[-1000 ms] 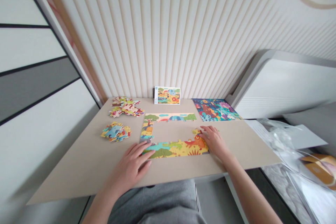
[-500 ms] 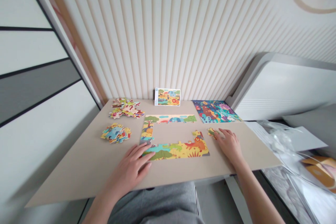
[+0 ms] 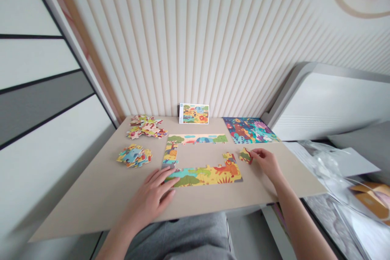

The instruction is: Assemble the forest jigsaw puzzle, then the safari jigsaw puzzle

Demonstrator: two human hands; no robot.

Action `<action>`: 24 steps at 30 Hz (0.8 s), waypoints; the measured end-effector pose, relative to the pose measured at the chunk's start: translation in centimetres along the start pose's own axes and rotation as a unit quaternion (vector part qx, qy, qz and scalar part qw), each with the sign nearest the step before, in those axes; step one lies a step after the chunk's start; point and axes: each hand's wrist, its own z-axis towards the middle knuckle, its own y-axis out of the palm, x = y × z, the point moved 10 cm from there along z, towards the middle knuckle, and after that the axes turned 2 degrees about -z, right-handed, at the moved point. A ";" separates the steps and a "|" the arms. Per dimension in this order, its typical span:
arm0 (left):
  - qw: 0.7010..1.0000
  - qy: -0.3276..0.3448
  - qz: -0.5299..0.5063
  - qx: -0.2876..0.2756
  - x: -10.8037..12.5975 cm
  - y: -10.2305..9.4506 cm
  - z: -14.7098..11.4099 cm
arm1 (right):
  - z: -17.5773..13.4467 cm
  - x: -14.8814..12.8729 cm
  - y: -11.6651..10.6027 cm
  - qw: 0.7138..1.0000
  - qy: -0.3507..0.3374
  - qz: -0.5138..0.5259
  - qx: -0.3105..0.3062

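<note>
A jigsaw puzzle frame [image 3: 210,174] with animals lies flat on the table, its middle bare and a gap in its right side. My left hand [image 3: 155,191] rests with fingers spread on the frame's lower left corner. To the right of the frame, my right hand [image 3: 266,163] pinches a yellow and green puzzle piece [image 3: 245,155] by its right edge, and the piece is tilted up. A picture card [image 3: 194,113] showing the animal scene stands upright against the wall behind the frame.
Two piles of loose pieces lie at the left: a reddish pile [image 3: 146,126] at the back and a yellow and blue pile [image 3: 134,155] nearer. A dark, colourful finished puzzle [image 3: 251,130] lies at the back right. Beyond the right table edge are plastic wrapping [image 3: 326,160] and papers.
My right hand has closed its fingers on the puzzle piece and tilted it up from the table. My left hand has stayed in place.
</note>
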 end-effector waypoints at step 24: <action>1.000 -0.007 0.006 -0.015 -0.1 0.2 0.0 | 4.3 -5.7 7.7 0.987 -0.111 0.099 -0.061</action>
